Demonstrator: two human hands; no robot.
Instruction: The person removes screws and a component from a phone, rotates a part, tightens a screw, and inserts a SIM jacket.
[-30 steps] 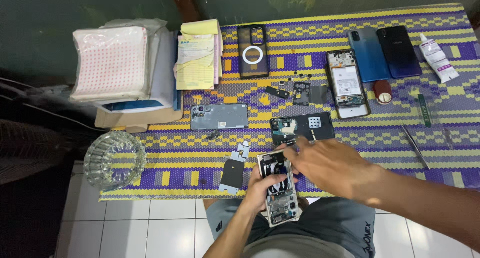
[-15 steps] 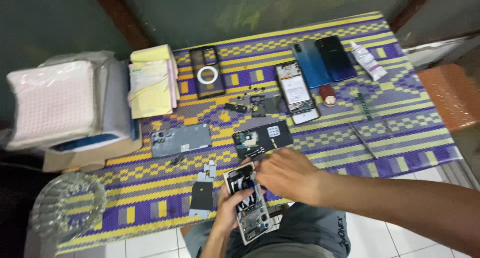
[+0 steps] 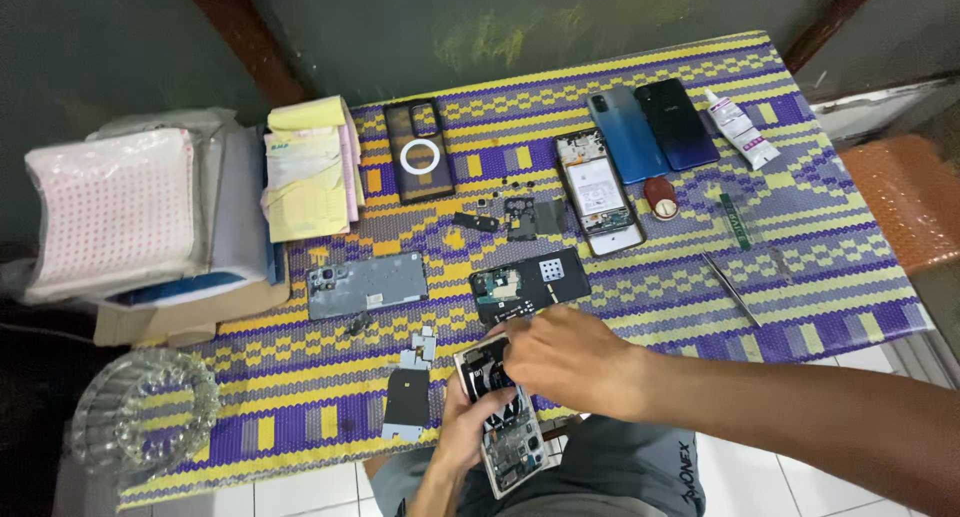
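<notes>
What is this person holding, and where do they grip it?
An opened phone: the left hand grips its left edge from beneath; the right hand rests fingertips on its upper end.

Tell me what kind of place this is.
Probably a small phone repair stall: an opened phone in both hands, more stripped phones and loose parts on the woven mat, plus tweezers.

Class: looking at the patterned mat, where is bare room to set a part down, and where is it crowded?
Free: the front strip between the glass ashtray and the flat black part; also the right front corner past the tweezers. Crowded: the middle, around the small loose parts and the opened phone.
</notes>
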